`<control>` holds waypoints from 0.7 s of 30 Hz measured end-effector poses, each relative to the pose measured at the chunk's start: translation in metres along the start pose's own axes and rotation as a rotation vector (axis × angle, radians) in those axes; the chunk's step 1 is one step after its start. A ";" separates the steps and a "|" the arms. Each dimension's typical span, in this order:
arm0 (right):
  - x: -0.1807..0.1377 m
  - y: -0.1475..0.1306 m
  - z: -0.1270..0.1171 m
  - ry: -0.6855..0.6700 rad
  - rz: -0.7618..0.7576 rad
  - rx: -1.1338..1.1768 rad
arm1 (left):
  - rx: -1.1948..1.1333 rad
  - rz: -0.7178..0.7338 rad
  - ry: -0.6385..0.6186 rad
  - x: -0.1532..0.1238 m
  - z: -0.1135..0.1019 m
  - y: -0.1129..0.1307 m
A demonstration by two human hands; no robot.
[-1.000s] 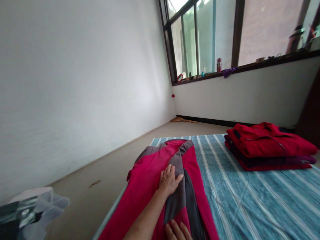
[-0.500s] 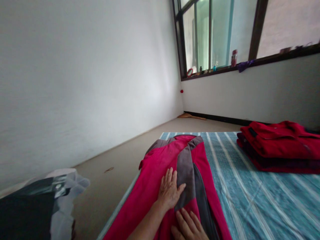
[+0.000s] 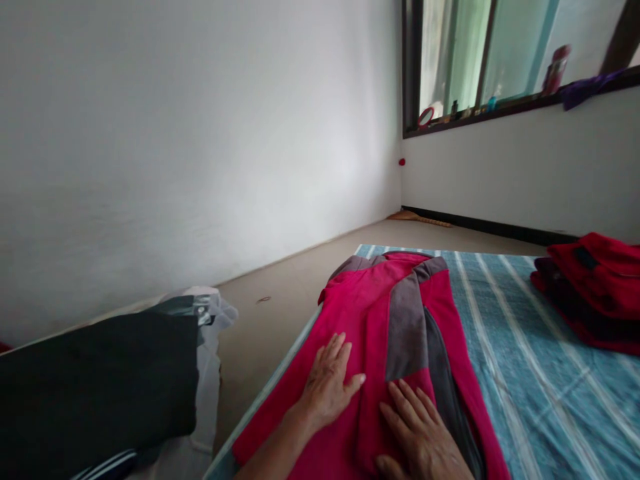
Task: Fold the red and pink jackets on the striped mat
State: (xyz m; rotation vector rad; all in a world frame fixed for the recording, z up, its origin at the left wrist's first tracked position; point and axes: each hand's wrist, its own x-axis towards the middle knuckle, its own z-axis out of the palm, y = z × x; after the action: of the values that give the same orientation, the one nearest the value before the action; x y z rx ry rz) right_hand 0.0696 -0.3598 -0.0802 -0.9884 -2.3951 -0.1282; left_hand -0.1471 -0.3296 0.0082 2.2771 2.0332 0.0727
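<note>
A pink jacket with grey panels [image 3: 407, 333] lies partly folded along the left edge of a blue striped sheet [image 3: 530, 373]. My left hand [image 3: 330, 383] rests on its pink cloth, left of the grey panel, fingers stretched out and thumb apart. Flat on the jacket just below that panel is my right hand [image 3: 417, 427], its fingers extended. Neither hand grips the cloth. A dark zip edge runs down the jacket's right side.
Red and dark folded clothes [image 3: 600, 293] are stacked on the sheet at right. Black folded cloth [image 3: 100, 373] lies over white plastic [image 3: 207, 393] at left. A broom [image 3: 420, 217] lies on the floor in the far corner. Bottles and a small mirror [image 3: 426, 117] line the windowsill.
The view has swung left, so the jacket and clothes stack sit further right. My left hand has slid left off the grey panel's edge; my right hand has come further into view.
</note>
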 end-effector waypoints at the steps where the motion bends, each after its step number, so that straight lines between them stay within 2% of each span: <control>1: 0.001 -0.002 -0.006 -0.032 0.018 0.016 | 0.020 -0.031 0.013 -0.012 0.000 -0.013; 3: 0.002 -0.004 -0.015 -0.086 0.042 0.055 | 0.054 -0.093 0.054 -0.036 0.003 -0.037; 6: 0.002 -0.005 -0.020 -0.133 0.064 0.091 | 0.075 -0.201 0.037 -0.066 0.011 -0.061; 10: 0.001 -0.005 -0.021 -0.146 0.070 0.072 | 0.078 -0.250 0.022 -0.080 0.015 -0.061; 13: 0.001 -0.005 -0.021 -0.136 0.061 0.057 | 0.074 -0.209 0.077 -0.063 0.008 -0.047; 16: 0.001 -0.005 -0.020 -0.125 0.064 0.083 | 0.060 -0.117 0.139 -0.033 0.001 -0.032; 18: 0.000 -0.004 -0.018 -0.117 0.067 0.095 | 0.068 -0.139 0.101 -0.013 0.000 -0.027; 21: 0.000 -0.004 -0.014 -0.108 0.068 0.090 | 0.089 -0.220 -0.026 0.004 0.003 -0.026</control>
State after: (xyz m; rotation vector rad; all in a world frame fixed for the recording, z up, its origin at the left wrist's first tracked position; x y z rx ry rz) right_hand 0.0735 -0.3666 -0.0676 -1.0574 -2.4377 0.0587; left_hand -0.1723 -0.3230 0.0022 2.0732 2.3013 -0.0639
